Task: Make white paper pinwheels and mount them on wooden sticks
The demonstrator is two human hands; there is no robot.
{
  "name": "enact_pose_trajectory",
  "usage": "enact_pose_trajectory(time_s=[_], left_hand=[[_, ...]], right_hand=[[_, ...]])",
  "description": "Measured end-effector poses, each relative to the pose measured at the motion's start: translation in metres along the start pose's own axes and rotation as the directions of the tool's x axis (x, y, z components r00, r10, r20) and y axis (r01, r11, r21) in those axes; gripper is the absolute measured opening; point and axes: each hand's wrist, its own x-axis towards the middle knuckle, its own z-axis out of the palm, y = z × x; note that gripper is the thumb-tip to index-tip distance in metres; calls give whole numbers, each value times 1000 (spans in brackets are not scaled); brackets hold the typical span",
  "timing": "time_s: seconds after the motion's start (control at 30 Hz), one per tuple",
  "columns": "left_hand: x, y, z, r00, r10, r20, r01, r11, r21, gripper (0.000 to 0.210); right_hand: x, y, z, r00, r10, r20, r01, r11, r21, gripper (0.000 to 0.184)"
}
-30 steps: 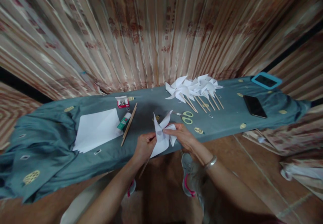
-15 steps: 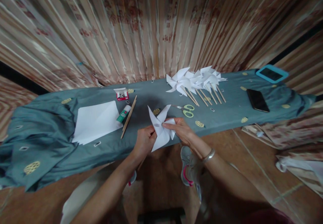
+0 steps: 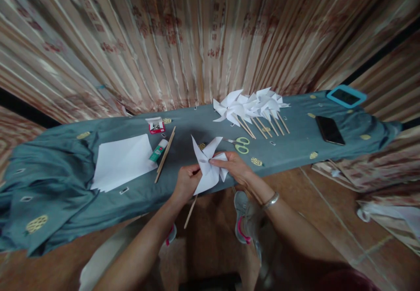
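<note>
A white paper pinwheel (image 3: 208, 173) is held between my two hands over the front edge of the cloth-covered table. My left hand (image 3: 188, 182) is closed at its left side, fingers partly hidden behind the paper. The thumb of my right hand (image 3: 232, 166) presses on the pinwheel's middle, with the other fingers behind it. A thin wooden stick (image 3: 190, 212) slants down from below the paper; where it meets the pinwheel is hidden. Just beyond my right hand lie scissors (image 3: 242, 145) with green handles.
Several finished pinwheels (image 3: 234, 107) lie at the back. White paper sheets (image 3: 123, 162), a glue stick (image 3: 158, 150), loose wooden sticks (image 3: 166, 155) and a small red box (image 3: 156, 127) are on the left. A phone (image 3: 330, 130) and a blue-framed device (image 3: 347, 96) lie at right.
The stick below the pinwheel now shows much more of its length. Both hands keep their hold on the paper in nearly the same place. The view has shifted slightly.
</note>
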Motion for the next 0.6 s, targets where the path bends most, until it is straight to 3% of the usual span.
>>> enact_pose_trajectory(time_s=[0.3, 0.6], left_hand=[[-1, -1, 0, 999, -53, 8, 53, 994, -91, 30], [-20, -6, 11, 981, -142, 129, 168, 960, -224, 34]], right_hand=[[-1, 2, 4, 1000, 8, -26, -8, 1000, 5, 43], [4, -8, -7, 999, -38, -16, 38, 999, -11, 39]])
